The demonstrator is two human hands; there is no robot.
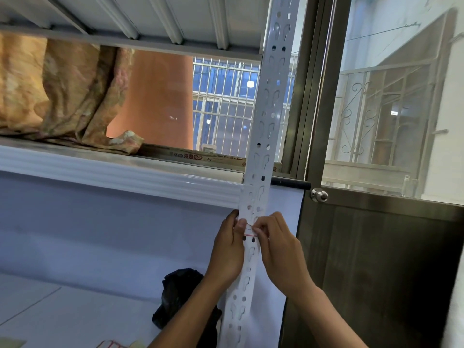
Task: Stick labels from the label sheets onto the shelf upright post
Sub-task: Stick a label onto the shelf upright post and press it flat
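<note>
Upright post: the white upright post, full of slots and holes, runs from the top of the view down to the bottom edge, a little right of the middle.
Label: a small white label with a thin red border lies across the front face of the post, below the white shelf beam and directly between the two hands.
Left hand: the left hand holds the post from the left side; the thumb presses flat on the left end of the label, and the fingers are curled round the left edge of the post.
Right hand: the right hand comes from the right side; thumb and forefinger are closed together in a pinch on the right end of the label.
Hard to see: the fingers cover both ends of the label, so only its middle and the lower red line are visible; any text on it cannot be read.
Label sheet: a label sheet with red-bordered labels lies near the bottom edge, left of the arms, and is mostly cut off.
Other things: a black bag lies just left of the post, partly behind the left forearm; folded cloth rests on the shelf, far left.
</note>
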